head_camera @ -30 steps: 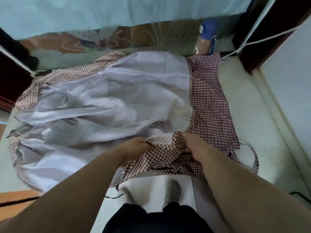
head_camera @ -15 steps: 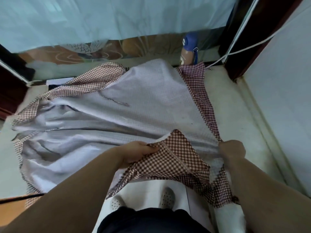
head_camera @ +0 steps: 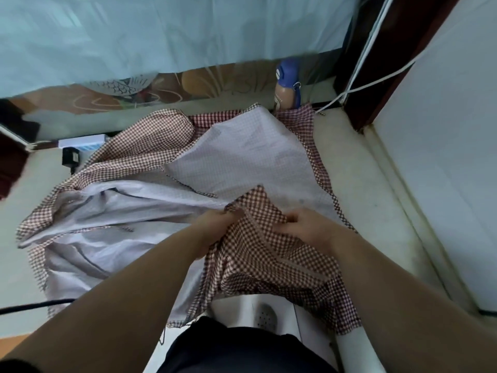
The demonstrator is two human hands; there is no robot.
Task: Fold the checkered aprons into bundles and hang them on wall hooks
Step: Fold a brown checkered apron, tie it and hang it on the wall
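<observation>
Head view.

- Checkered apron (head_camera: 242,162): red-and-white check on one face, pale lilac on the other. It lies spread over the pale surface (head_camera: 371,189), lilac face mostly up, with check borders showing along the far-left and right edges. The near-right corner is turned over, so a check flap lies on the lilac, and more check cloth hangs off the near edge of the surface. The left half is rumpled in long creases.
- Left hand (head_camera: 215,227): at the near middle of the apron, fingers curled into the cloth at the left edge of the turned flap, gripping it.
- Right hand (head_camera: 309,227): just right of the left hand, fingers curled on the check flap and pinching it. The two hands are close but apart.
- Bottle (head_camera: 286,87): blue cap, tan body, upright at the far edge, just beyond the apron's far corner.
- White box (head_camera: 80,142) and black adapter (head_camera: 70,157): far left, beside the apron's edge.
- White cable (head_camera: 376,74): far right, running along the dark frame.
- Black cable (head_camera: 35,305): near left.
- Pale blue curtain (head_camera: 161,30): across the far side.
- Shoe (head_camera: 265,316): on the floor below the near edge.
</observation>
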